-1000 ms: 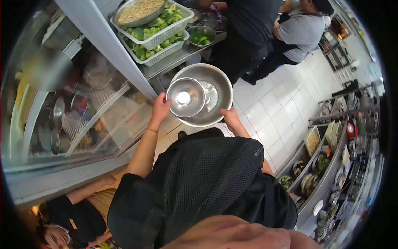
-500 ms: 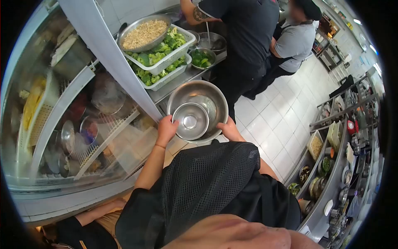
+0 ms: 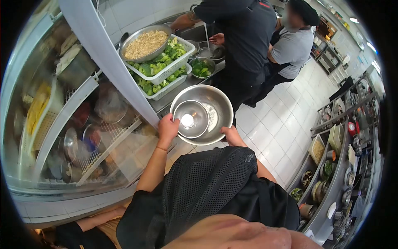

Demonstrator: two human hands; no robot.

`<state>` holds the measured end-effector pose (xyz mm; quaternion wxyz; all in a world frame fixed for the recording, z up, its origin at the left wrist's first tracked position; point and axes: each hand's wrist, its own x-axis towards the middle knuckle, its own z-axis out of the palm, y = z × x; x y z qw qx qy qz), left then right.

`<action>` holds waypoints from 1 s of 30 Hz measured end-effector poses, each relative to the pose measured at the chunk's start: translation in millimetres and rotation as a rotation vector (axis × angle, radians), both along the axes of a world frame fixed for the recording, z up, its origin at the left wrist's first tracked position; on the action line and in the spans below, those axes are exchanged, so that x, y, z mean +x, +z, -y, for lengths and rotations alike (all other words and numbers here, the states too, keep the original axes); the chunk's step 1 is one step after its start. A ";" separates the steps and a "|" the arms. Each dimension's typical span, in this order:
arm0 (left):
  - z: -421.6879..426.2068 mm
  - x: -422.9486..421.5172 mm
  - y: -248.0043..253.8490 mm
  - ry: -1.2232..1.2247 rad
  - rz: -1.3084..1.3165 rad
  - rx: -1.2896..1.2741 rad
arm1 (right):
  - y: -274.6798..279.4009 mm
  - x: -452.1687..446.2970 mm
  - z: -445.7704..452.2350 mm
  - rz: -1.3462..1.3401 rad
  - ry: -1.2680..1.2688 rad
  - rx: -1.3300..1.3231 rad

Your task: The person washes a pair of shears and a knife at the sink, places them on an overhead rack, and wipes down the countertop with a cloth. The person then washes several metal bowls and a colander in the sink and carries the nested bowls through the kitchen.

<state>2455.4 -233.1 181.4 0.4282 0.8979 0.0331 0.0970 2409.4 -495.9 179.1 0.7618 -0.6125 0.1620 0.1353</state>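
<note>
A large metal bowl [image 3: 222,106] hangs in the air in front of my body, with a smaller metal bowl [image 3: 191,119] resting inside it on the left. My left hand [image 3: 168,128] grips the left side, its thumb at the small bowl's edge and its other fingers hidden under the large bowl. On the right rim, my right hand [image 3: 233,135] holds the large bowl with its thumb on top. Both bowls look empty apart from bright reflections.
White baskets of broccoli [image 3: 172,69] and a bowl of pale shreds [image 3: 147,45] stand on a metal counter ahead. Two people [image 3: 244,50] [image 3: 292,47] stand by the sink. A glass-doored fridge [image 3: 83,124] is at left, a food counter [image 3: 331,182] at right.
The view has shifted, and the baskets and fridge show lower in it. Both hands still hold the bowls. At the sink, a person's hand has come into view near the running water.
</note>
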 end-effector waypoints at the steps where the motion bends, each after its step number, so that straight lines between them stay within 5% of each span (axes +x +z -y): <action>1: 2.1 -0.6 3.7 -0.001 0.016 -0.011 | -0.5 -1.6 0.7 0.000 0.004 0.007; 30: -9.8 -3.3 -6.6 -0.066 0.105 -0.021 | -10.1 -15.0 -14.1 -0.042 -0.022 -0.003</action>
